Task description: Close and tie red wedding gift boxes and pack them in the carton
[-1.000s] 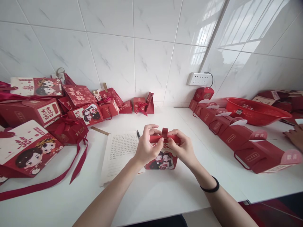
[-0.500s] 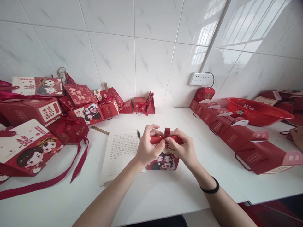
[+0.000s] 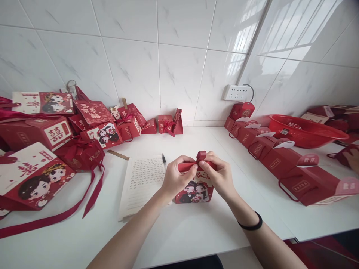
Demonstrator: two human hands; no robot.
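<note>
A small red gift box (image 3: 194, 191) with a cartoon couple on its front stands on the white table before me. At its top edge a dark red strap (image 3: 201, 154) forms a loop above the flap. My left hand (image 3: 179, 173) pinches the left part of the top, thumb pressed near the strap's base. From the other side my right hand (image 3: 217, 172) grips the top too, its thumb close to the left thumb. The fingers behind the box top are partly hidden.
Left lies a handwritten notebook (image 3: 143, 183) with a pen (image 3: 163, 159). Several red boxes (image 3: 42, 175) and a long ribbon (image 3: 53, 218) crowd the left. A row of red boxes (image 3: 277, 164) and a red basin (image 3: 305, 130) stand right. Another person's hand (image 3: 352, 157) shows at the right edge.
The strap above the box top has turned from a flat upright tab into a rounded loop. My hands remain at the box top. The other person's hand now shows more of a dark red item.
</note>
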